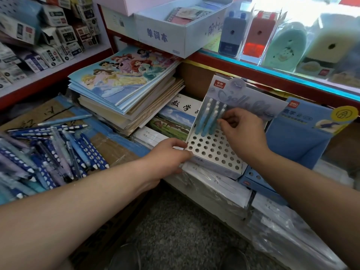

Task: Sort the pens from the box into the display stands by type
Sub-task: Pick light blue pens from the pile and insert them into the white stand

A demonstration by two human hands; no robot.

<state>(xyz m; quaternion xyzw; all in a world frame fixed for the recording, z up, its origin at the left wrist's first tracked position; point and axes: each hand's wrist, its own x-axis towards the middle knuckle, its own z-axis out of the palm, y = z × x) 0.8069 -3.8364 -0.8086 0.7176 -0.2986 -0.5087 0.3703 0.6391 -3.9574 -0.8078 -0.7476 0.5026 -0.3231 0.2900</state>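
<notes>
Holding the display stand by its lower left corner is the left grip; the right grip pinches a standing pen.

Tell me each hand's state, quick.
Left hand: grips the front left corner of the pen display stand.
Right hand: fingers pinch a light blue pen standing in that stand.

LANTU on display stand, 单词本 on white box, 数学 on notebook, deli on blue stand

Red-edged shelves line the shop corner above a grey speckled floor, with daylight glaring through a window.
</notes>
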